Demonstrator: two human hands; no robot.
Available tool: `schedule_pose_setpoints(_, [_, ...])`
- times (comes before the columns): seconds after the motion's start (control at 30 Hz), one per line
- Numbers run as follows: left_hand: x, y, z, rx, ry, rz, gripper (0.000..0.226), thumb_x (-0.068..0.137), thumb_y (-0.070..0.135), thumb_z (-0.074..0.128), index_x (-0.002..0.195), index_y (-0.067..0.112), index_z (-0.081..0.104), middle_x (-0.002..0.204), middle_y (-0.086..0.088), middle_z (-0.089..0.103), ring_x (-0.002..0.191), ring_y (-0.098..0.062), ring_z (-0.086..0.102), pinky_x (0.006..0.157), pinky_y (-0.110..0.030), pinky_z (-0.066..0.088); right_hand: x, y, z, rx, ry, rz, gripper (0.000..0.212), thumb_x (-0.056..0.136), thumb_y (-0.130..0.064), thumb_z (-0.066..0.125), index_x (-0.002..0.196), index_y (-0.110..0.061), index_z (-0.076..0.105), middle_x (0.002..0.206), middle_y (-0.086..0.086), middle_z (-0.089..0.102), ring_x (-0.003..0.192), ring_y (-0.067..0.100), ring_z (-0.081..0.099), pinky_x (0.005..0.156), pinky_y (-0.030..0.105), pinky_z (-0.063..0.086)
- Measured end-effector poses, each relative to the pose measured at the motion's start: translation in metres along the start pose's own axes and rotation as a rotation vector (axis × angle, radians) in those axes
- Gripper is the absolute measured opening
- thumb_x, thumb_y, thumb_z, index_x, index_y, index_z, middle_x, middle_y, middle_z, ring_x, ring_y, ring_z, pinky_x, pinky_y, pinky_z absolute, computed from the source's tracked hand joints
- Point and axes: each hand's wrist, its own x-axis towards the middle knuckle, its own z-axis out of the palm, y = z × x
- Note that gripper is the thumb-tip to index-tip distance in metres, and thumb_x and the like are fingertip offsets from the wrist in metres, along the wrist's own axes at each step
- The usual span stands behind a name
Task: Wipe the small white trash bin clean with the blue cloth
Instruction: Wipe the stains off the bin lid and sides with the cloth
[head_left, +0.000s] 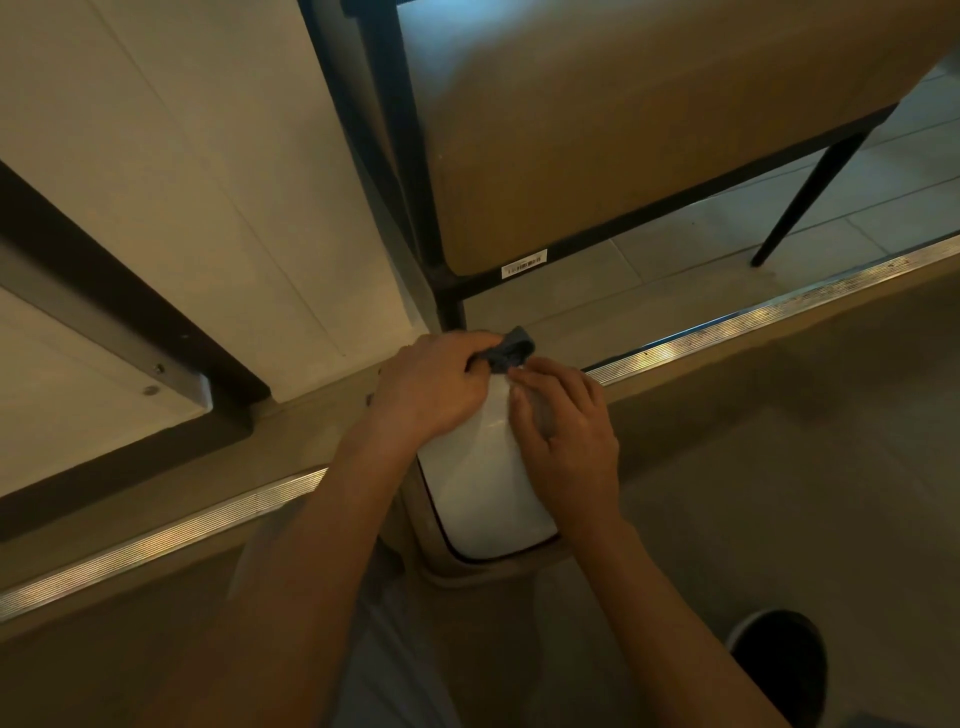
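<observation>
**Two hands, one cloth, one bin**

Counts: 2 bare hands, 1 blue cloth, 1 small white plastic trash bin w/ a smooth lid and dark rim seam (485, 483), 1 tan-seated chair w/ black metal frame (613, 150), 2 ribbed metal floor strips.

All places given relative to the bin. Left of it: white panel w/ dark frame (130, 306), and one metal floor strip (156, 540) running diagonally toward the bin's left side. Left hand (436, 384) sits on the bin's far-left top corner, fingers curled tight round the bunched blue cloth (511, 351); cloth sticks out past the knuckles at the bin's far edge. Bin itself is centre frame, on the floor between the forearms; long axis runs away from the person, tilted slightly left, lid face up. Contents not visible, lid covers it. Right hand (561, 436) lies on the bin's right top, fingers straight-ish and spread, tips touching lid near the cloth; holds nothing. Beyond the bin: chair. Right of the bin: second strip (753, 322), then a dark round object (779, 670) near-right, can't tell what it is.
</observation>
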Motion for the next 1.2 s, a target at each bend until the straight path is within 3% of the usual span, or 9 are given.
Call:
schedule_pose_setpoints(0.2, [-0.046, -0.039, 0.005, -0.264, 0.171, 0.097, 0.038, 0.098, 0.032, 0.044, 0.132, 0.034, 0.062, 0.131, 0.009, 0.063, 0.116, -0.013, 0.057, 0.097, -0.032, 0.046, -0.002, -0.002, 0.003, 0.011, 0.030, 0.007, 0.024, 0.099, -0.037, 0.052, 0.114, -0.024, 0.065, 0.126, -0.009, 0.060, 0.121, 0.012, 0.049, 0.090, 0.017, 0.041])
schedule_pose_setpoints(0.3, [-0.028, -0.044, 0.000, -0.345, 0.089, -0.066, 0.035, 0.103, 0.022, 0.048, 0.132, 0.038, 0.061, 0.128, 0.008, 0.064, 0.114, -0.017, 0.060, 0.095, -0.032, 0.047, -0.003, -0.001, 0.003, 0.025, 0.022, 0.018, 0.021, 0.099, -0.036, 0.053, 0.112, -0.025, 0.066, 0.127, -0.011, 0.058, 0.122, 0.010, 0.048, 0.089, 0.012, 0.036])
schedule_pose_setpoints(0.47, [0.025, -0.008, -0.002, 0.019, -0.166, -0.141, 0.040, 0.103, 0.031, 0.042, 0.142, 0.038, 0.053, 0.147, 0.000, 0.053, 0.125, -0.025, 0.053, 0.096, -0.037, 0.044, -0.002, -0.002, 0.002, -0.002, 0.026, 0.029, 0.021, 0.099, -0.035, 0.055, 0.111, -0.023, 0.068, 0.125, -0.010, 0.059, 0.121, 0.012, 0.050, 0.085, 0.015, 0.040])
schedule_pose_setpoints(0.6, [0.007, 0.006, -0.005, -0.031, -0.110, -0.009, 0.038, 0.105, 0.026, 0.044, 0.140, 0.036, 0.055, 0.136, 0.003, 0.061, 0.107, -0.016, 0.056, 0.077, -0.029, 0.041, -0.003, -0.002, 0.002, -0.002, 0.043, 0.032, 0.019, 0.098, -0.034, 0.057, 0.110, -0.022, 0.067, 0.124, -0.009, 0.060, 0.119, 0.011, 0.051, 0.085, 0.010, 0.038])
schedule_pose_setpoints(0.73, [-0.032, -0.024, -0.007, -0.231, 0.085, 0.094, 0.034, 0.102, 0.024, 0.051, 0.133, 0.030, 0.063, 0.125, 0.009, 0.064, 0.112, -0.014, 0.058, 0.091, -0.031, 0.045, -0.003, -0.003, 0.002, -0.001, 0.047, 0.032, 0.016, 0.098, -0.031, 0.058, 0.109, -0.023, 0.068, 0.123, -0.010, 0.060, 0.118, 0.010, 0.051, 0.086, 0.014, 0.041])
schedule_pose_setpoints(0.87, [-0.028, -0.042, -0.004, -0.344, 0.085, -0.089, 0.030, 0.103, 0.036, 0.051, 0.130, 0.033, 0.064, 0.122, 0.008, 0.065, 0.111, -0.018, 0.060, 0.088, -0.031, 0.045, -0.003, -0.004, 0.002, -0.001, 0.029, 0.041, 0.019, 0.099, -0.034, 0.054, 0.109, -0.024, 0.067, 0.124, -0.011, 0.060, 0.119, 0.009, 0.050, 0.085, 0.010, 0.036])
schedule_pose_setpoints(0.97, [0.000, -0.020, -0.002, -0.109, -0.017, -0.174, 0.038, 0.104, 0.052, 0.039, 0.121, 0.035, 0.068, 0.124, -0.001, 0.068, 0.099, -0.019, 0.059, 0.078, -0.031, 0.042, -0.003, -0.004, 0.002, 0.006, 0.022, 0.047, 0.024, 0.099, -0.039, 0.050, 0.110, -0.025, 0.066, 0.125, -0.012, 0.059, 0.121, 0.010, 0.050, 0.085, 0.007, 0.034])
schedule_pose_setpoints(1.07, [0.005, 0.000, 0.002, 0.050, 0.003, -0.046, 0.040, 0.106, 0.050, 0.034, 0.114, 0.033, 0.070, 0.113, 0.000, 0.069, 0.082, -0.013, 0.057, 0.065, -0.028, 0.040, -0.003, -0.002, 0.004, -0.004, 0.025, 0.046, 0.022, 0.099, -0.038, 0.051, 0.110, -0.026, 0.065, 0.126, -0.012, 0.059, 0.120, 0.010, 0.051, 0.084, 0.012, 0.040])
schedule_pose_setpoints(1.2, [-0.033, -0.019, 0.010, -0.068, 0.177, 0.179, 0.041, 0.103, 0.051, 0.035, 0.126, 0.036, 0.066, 0.131, 0.008, 0.063, 0.111, -0.011, 0.058, 0.088, -0.032, 0.049, -0.004, -0.001, 0.004, 0.009, 0.057, 0.020, 0.026, 0.099, -0.038, 0.050, 0.111, -0.022, 0.066, 0.124, -0.008, 0.061, 0.118, 0.011, 0.053, 0.087, 0.019, 0.047])
